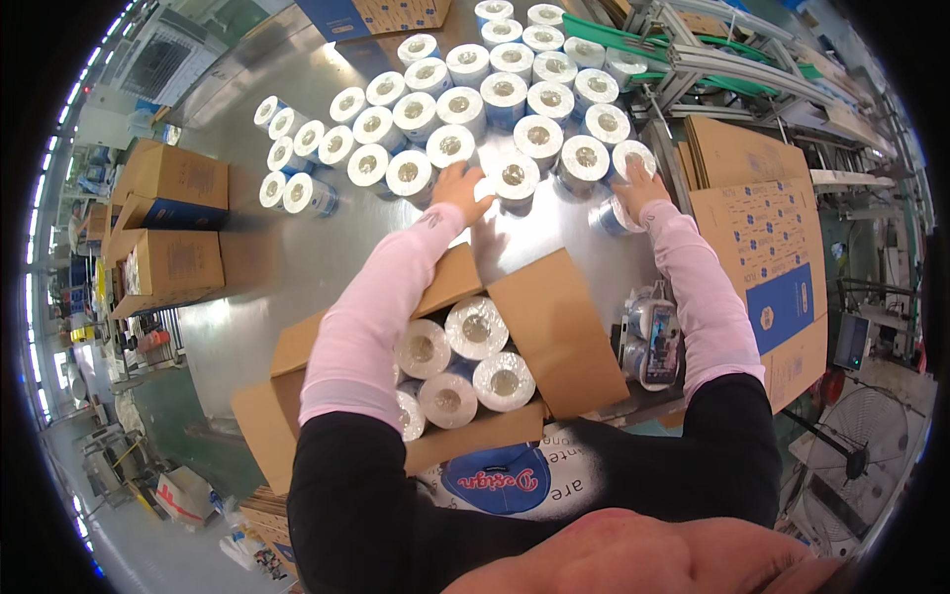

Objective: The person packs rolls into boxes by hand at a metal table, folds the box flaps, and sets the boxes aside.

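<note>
Many white paper rolls in clear wrap with blue print stand on a shiny metal table. My left hand (pixel 462 192) has its fingers spread at the near side of one paper roll (pixel 450 145), beside another roll (pixel 515 177) to its right. Farther right, my right hand (pixel 641 188) lies with its fingers stretched over the near edge of a standing roll (pixel 632 158). A tilted roll (pixel 617 216) is just left of that wrist. Closer to me, an open cardboard box (pixel 559 332) holds several rolls, with its flaps folded out; my left forearm covers part of it.
Flattened cartons (pixel 762 238) lean at the table's right edge, near a metal frame with green tubes (pixel 633 40). A phone (pixel 661 346) in a holder sits right of the box. Brown boxes (pixel 178 267) stand on the left; a fan (pixel 851 455) is at lower right.
</note>
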Available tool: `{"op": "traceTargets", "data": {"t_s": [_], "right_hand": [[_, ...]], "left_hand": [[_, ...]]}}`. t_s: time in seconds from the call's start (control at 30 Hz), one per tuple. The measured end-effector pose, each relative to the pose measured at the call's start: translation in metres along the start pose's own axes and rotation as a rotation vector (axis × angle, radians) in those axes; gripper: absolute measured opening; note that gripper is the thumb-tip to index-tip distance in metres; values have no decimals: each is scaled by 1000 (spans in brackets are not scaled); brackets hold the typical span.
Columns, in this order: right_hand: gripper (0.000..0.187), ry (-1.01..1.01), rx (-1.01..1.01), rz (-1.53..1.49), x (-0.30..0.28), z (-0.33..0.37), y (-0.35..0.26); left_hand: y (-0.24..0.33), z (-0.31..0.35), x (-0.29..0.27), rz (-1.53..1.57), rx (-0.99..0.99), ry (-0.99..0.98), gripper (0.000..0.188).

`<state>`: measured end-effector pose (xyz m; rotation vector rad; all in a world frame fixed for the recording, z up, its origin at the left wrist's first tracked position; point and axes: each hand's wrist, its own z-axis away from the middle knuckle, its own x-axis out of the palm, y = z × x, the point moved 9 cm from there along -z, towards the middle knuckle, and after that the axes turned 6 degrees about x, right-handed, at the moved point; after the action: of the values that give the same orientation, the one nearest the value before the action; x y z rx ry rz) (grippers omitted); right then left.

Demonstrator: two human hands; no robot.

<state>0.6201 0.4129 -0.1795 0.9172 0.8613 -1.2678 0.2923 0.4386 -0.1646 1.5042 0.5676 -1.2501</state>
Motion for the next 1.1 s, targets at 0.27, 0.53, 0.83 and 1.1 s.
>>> {"op": "traceTargets", "data": {"t_s": [0.27, 0.53, 0.83, 1.1], "right_hand": [[39, 139, 121, -27, 26, -32, 10], [48, 182, 140, -172, 118, 84, -108], [44, 133, 136, -826, 93, 137, -74], [41, 164, -530, -1525, -161, 192, -153]], "left_hand": [[0, -79, 26, -345, -430, -335, 76], [-20, -43, 27, -223, -374, -448, 54], [-52, 40, -96, 471, -254, 227, 57], [-6, 275, -257, 1047, 135, 27, 30]]}}
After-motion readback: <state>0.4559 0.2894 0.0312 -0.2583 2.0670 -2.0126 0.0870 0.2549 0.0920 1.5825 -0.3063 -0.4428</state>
